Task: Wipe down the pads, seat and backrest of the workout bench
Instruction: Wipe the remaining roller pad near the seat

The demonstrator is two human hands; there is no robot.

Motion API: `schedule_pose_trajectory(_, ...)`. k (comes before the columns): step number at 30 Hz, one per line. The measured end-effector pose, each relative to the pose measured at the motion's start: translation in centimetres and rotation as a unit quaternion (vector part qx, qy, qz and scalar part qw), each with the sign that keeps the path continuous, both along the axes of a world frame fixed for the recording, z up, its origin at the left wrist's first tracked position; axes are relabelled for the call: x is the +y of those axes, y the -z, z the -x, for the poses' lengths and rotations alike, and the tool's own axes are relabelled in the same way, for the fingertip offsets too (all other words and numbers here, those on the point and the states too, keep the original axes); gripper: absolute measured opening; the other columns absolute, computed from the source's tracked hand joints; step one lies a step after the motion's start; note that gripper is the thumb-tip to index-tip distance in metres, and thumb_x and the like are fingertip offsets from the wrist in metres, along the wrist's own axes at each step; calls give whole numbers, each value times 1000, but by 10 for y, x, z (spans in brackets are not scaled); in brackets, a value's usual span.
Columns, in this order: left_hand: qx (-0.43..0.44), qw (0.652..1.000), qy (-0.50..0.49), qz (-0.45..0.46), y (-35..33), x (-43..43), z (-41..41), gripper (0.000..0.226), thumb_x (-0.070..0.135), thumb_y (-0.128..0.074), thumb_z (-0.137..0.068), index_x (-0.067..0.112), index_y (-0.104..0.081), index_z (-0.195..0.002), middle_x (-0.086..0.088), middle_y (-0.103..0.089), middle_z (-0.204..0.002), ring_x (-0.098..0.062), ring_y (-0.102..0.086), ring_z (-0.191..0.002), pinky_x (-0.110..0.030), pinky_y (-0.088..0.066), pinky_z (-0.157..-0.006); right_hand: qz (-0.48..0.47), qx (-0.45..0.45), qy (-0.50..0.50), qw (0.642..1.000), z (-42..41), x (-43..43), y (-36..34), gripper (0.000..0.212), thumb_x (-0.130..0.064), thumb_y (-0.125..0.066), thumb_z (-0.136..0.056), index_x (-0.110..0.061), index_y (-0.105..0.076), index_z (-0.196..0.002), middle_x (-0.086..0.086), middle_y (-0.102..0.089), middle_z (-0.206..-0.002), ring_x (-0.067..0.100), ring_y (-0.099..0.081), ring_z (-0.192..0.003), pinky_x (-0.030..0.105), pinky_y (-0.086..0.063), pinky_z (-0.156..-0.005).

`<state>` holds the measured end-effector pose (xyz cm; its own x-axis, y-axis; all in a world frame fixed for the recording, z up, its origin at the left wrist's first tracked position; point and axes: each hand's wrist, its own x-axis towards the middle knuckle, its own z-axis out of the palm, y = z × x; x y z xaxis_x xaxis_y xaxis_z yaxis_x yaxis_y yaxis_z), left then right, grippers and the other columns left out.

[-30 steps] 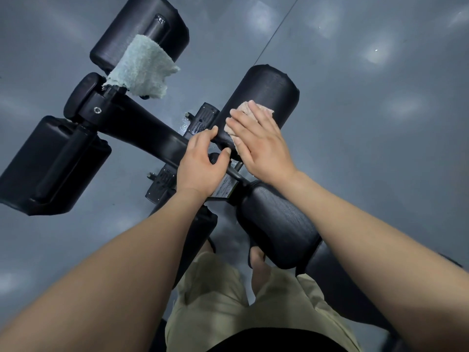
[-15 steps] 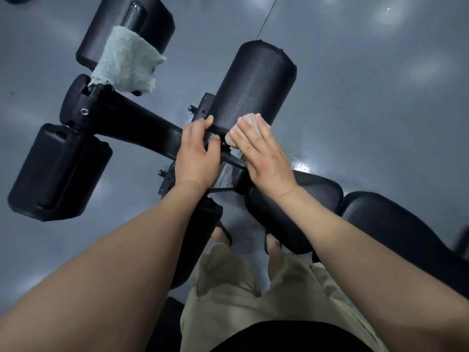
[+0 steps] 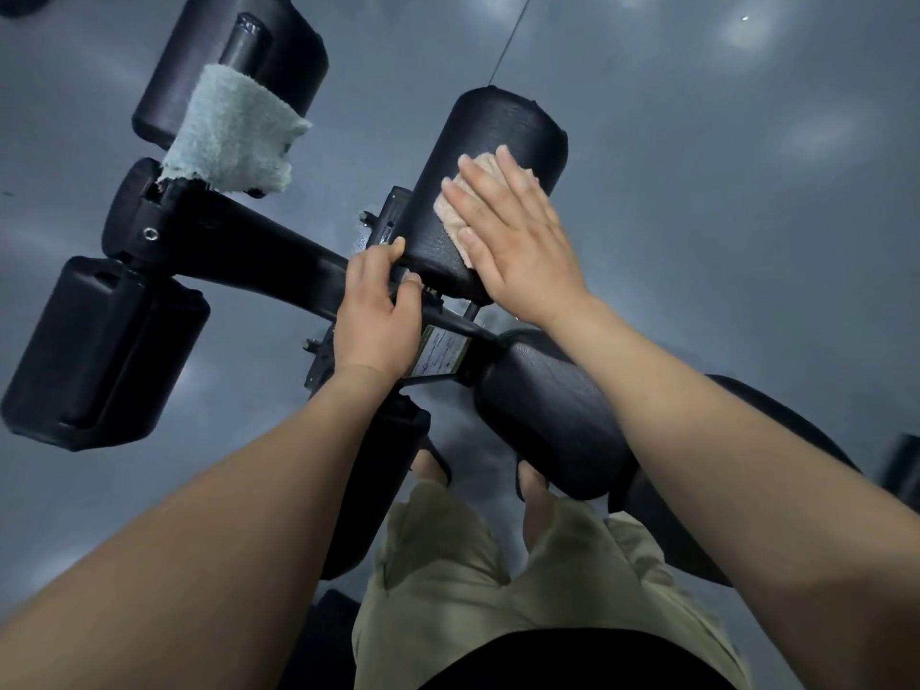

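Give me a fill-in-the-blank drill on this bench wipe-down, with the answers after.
1. The right hand presses a small beige cloth onto the black cylindrical roller pad; its fingers are ____, not curled.
2. The left hand grips the bench's black metal frame and holds ____ cloth.
3. The pale green terry towel draped over the frame's far end is touched by ____ hand.
Answers: straight; no; neither.

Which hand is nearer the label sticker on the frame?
Left. The left hand grips the frame right beside the sticker; the right hand lies flat on the tan cloth up on the roller pad.
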<state>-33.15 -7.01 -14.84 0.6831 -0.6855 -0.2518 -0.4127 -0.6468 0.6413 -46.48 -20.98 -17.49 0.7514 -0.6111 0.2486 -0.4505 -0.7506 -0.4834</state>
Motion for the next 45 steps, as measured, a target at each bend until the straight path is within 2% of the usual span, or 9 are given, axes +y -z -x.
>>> schedule_pose_trajectory(8, 8, 1000, -5, 8, 1, -1, -1, 34, 33, -51, -96, 37, -53, -129, 15, -48, -132, -7, -54, -113, -40, -47, -100, -21, 40, 63, 997, -13, -28, -8, 47, -37, -31, -109, -27, -38, -155, -4, -28, -164, 27, -14, -155, 46, -11, -126)
schedule_pose_trajectory(14, 11, 1000, -8, 15, -2, -1, 0, 36, 33, -52, -94, 38, -50, -130, 14, -47, -134, -3, -52, -112, -43, -48, -100, -78, 63, 118, 988, -23, -48, -16, 50, -42, -25, -108, -32, -30, -157, -8, -18, -167, 25, -5, -156, 45, -8, -126)
schedule_pose_trajectory(18, 10, 1000, -11, 10, -4, -2, 0, 41, 32, -54, -93, 37, -46, -133, 12, -46, -137, -2, -48, -113, -39, -46, -100, -128, 39, 143, 981, -21, -55, -14, 51, -42, -25, -108, -32, -29, -157, -7, -17, -167, 25, -5, -155, 45, -17, -124)
schedule_pose_trajectory(23, 11, 1000, -14, -17, -4, -3, 0, 56, 35, -53, -97, 32, -35, -150, 12, -37, -152, -2, -40, -131, -24, -30, -101, -184, -22, 148, 971, -3, -47, -1, 52, -34, -26, -110, -21, -24, -160, 2, -15, -168, 27, -6, -156, 35, -7, -127)
schedule_pose_trajectory(28, 28, 999, -17, -26, -2, -3, -1, 54, 38, -51, -95, 39, -38, -148, 15, -41, -152, -3, -40, -135, -26, -32, -107, -233, -35, 169, 957, 2, -41, 0, 54, -31, -27, -110, -18, -17, -161, 2, -7, -169, 24, -3, -156, 43, -12, -126)
schedule_pose_trajectory(32, 24, 999, -20, -22, -2, -4, -2, 51, 37, -51, -94, 39, -42, -145, 16, -44, -148, -3, -44, -132, -27, -35, -106, -201, -6, 161, 966, -13, -52, -9, 55, -33, -27, -109, -16, -19, -161, 5, -11, -169, 31, 1, -155, 40, -3, -127)
schedule_pose_trajectory(38, 21, 999, -18, -16, -4, -3, -2, 48, 37, -51, -95, 39, -44, -143, 18, -45, -144, -5, -50, -125, -33, -43, -104, -120, 47, 119, 984, -32, -72, -15, 53, -37, -27, -108, -19, -32, -157, 0, -28, -164, 35, -7, -155, 50, -14, -125)
schedule_pose_trajectory(42, 19, 1000, -13, -19, -5, -2, -1, 49, 36, -51, -96, 40, -43, -144, 21, -42, -143, -7, -53, -119, -30, -42, -95, -77, 55, 111, 989, -31, -62, -14, 50, -35, -31, -108, -18, -38, -155, -2, -30, -164, 36, -9, -154, 52, -13, -124)
schedule_pose_trajectory(45, 20, 1000, -13, -18, -6, -2, -1, 48, 35, -51, -97, 39, -43, -144, 21, -42, -143, 0, -49, -119, -27, -39, -94, -37, 53, 84, 994, -25, -48, -12, 48, -31, -35, -107, -16, -43, -152, -1, -33, -162, 38, -13, -153, 52, -13, -124)
